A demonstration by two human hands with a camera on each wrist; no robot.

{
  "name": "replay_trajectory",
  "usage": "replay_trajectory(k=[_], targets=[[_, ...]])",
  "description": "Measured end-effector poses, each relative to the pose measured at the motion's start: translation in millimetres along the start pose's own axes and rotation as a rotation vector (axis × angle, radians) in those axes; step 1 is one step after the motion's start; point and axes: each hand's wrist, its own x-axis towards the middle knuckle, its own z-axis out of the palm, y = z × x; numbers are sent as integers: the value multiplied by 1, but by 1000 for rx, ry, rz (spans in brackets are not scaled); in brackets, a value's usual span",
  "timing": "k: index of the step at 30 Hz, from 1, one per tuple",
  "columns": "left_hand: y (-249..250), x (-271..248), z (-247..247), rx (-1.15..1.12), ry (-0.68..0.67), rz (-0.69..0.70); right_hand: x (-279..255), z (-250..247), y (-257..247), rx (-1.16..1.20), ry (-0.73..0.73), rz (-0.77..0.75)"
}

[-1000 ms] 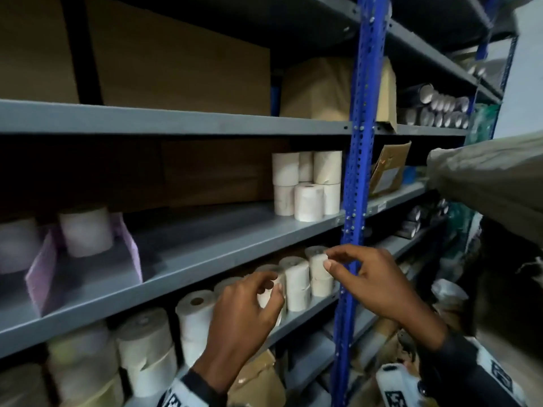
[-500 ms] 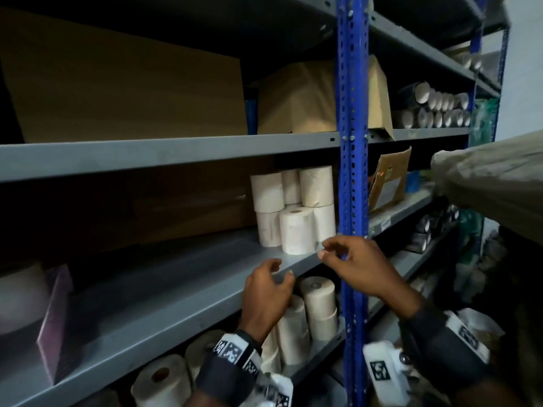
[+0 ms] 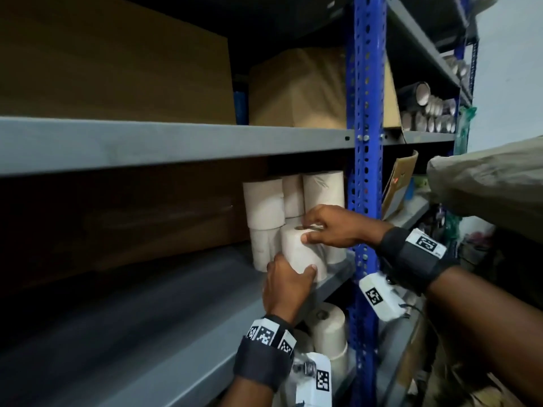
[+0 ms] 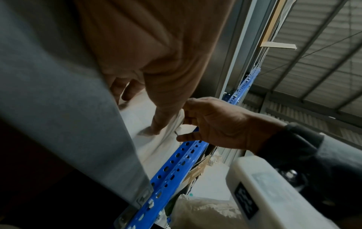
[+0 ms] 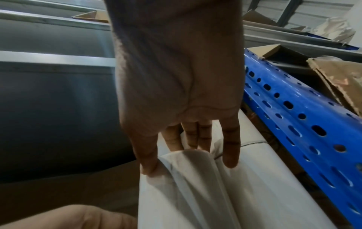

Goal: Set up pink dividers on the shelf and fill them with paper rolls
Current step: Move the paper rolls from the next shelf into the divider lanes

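Hands of one person are meeting on a white cylindrical paper roll [image 3: 304,254], which is standing upright at the front edge of the grey metal shelf [image 3: 152,312], just left of the perforated blue steel upright [image 3: 365,160]. The left hand [image 3: 286,286] is cupping the lower part of the roll, its thumb and fingers curling round the side nearest the viewer. The right hand [image 3: 329,227] is gripping the roll's upper rim, with the thumb pressing on the front face and the fingers [image 5: 231,148] reaching over the top; the right wrist view is showing those fingers lying over pale rolls. In the left wrist view the right hand [image 4: 217,124] is appearing again beside the blue upright [image 4: 176,175], thumb and fingers closing narrowly on the white paper.

Immediately behind the held roll, still left of the blue upright, a stack of beige paper rolls [image 3: 282,201] is standing in two tiers. On the shelf below, left of the same upright, more cream rolls [image 3: 330,327] are standing on end. One level above, a brown cardboard panel [image 3: 117,63] and a tan paper-wrapped bundle [image 3: 296,89] are resting left of the upright. Right of the upright, dark tubes with pale ends [image 3: 429,104] are lying stacked, and a torn cardboard piece [image 3: 398,180] is leaning there.
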Motion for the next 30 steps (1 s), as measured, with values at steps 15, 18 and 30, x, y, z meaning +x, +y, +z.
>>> replay_trajectory(k=[15, 18, 30], targets=[[-5, -14, 2, 29, 40, 141, -36, -6, -15, 69, 89, -197], [-3, -27, -5, -16, 34, 220, -56, -16, -24, 73, 132, -247], [8, -149, -31, -394, 216, 375, -156, -52, -76, 433, 159, -326]])
